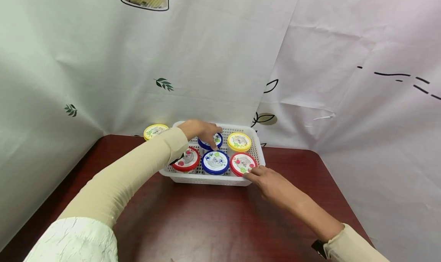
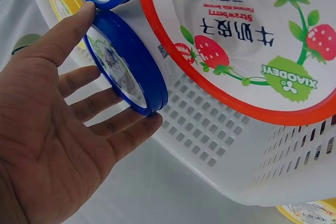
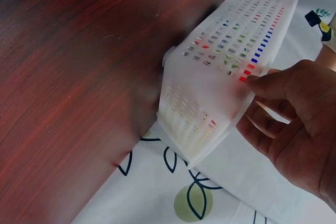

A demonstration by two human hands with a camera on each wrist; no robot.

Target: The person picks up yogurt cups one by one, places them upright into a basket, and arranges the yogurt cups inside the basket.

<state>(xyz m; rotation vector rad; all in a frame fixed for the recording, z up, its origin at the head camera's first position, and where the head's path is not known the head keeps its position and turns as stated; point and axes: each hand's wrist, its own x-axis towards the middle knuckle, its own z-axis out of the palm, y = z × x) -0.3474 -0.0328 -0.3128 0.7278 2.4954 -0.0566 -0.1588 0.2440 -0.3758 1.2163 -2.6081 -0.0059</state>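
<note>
Inside the white perforated basket (image 1: 215,181) stand round tubs with red, blue and yellow lids. My left hand (image 1: 204,130) reaches over the back row and spans a blue-lidded tub (image 2: 118,64), thumb on the rim and fingers along the far edge. That tub leans towards the palm in the left wrist view. A second blue-lidded tub (image 1: 215,162) stands in front of it. At the basket's front right corner my right hand (image 1: 272,182) pinches the rim (image 3: 247,95), thumb outside and fingers behind. Its fingertips lie close to a red-lidded tub (image 1: 243,162).
Another red-lidded tub (image 1: 187,159) sits front left in the basket, a yellow-lidded one (image 1: 239,141) back right. Outside the basket, at the back left, is a further yellow-lidded tub (image 1: 155,131). White printed cloth (image 1: 206,63) hangs behind the dark red table (image 1: 193,223).
</note>
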